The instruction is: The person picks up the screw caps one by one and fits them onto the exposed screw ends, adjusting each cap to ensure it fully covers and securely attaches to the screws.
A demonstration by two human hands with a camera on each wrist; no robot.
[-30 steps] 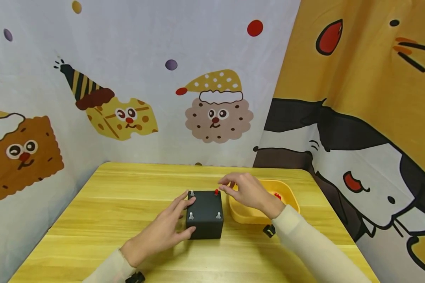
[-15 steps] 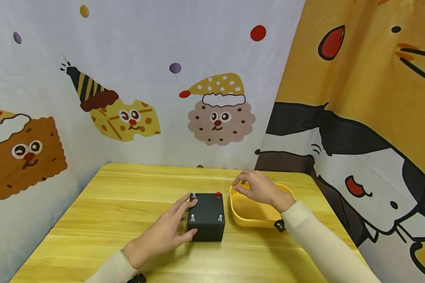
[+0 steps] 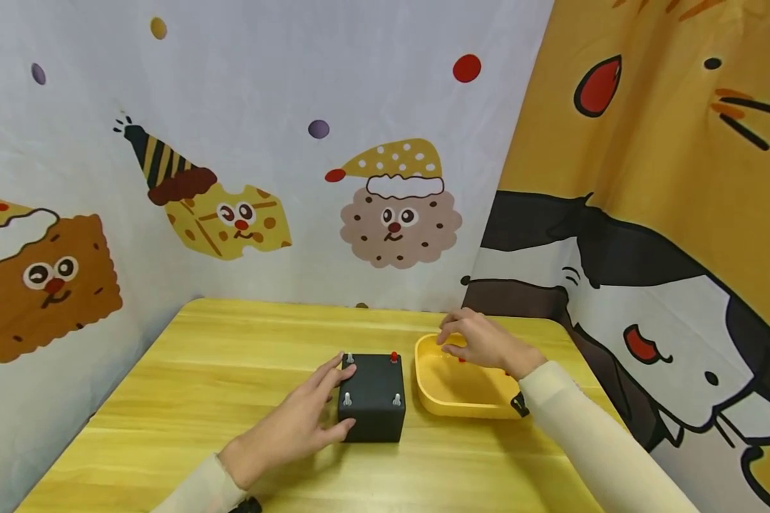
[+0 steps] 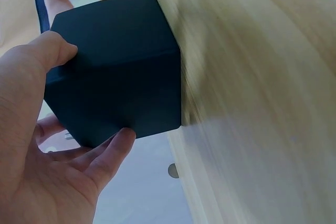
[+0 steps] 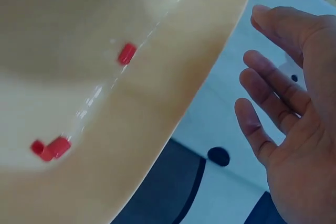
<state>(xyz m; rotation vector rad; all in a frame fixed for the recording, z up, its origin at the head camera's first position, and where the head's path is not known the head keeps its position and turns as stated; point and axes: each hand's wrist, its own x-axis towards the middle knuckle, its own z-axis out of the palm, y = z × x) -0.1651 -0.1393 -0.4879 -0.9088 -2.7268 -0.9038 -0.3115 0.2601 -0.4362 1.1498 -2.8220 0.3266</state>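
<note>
A black box (image 3: 372,388) stands on the table with several upright posts on its top. Three posts are silver, and the back right one carries a red cap (image 3: 394,356). My left hand (image 3: 295,420) holds the box from its left side, with thumb and fingers on different faces, as the left wrist view shows. Over the yellow tray (image 3: 426,400) hovers my right hand (image 3: 484,347), its fingers loosely bent and nothing between them. Three small red tube-like pieces lie in the tray; one red piece (image 5: 127,54) is apart from the other two (image 5: 59,147).
The wooden table (image 3: 231,363) reaches back to a wall of printed cloth (image 3: 244,85). To the right of the box sits the tray, a narrow strip of table between them. A patterned curtain (image 3: 654,235) hangs along the right edge.
My right hand has moved right, away from the red-capped post, to above the tray. The left hand stays at the box. The head view has shifted slightly.
</note>
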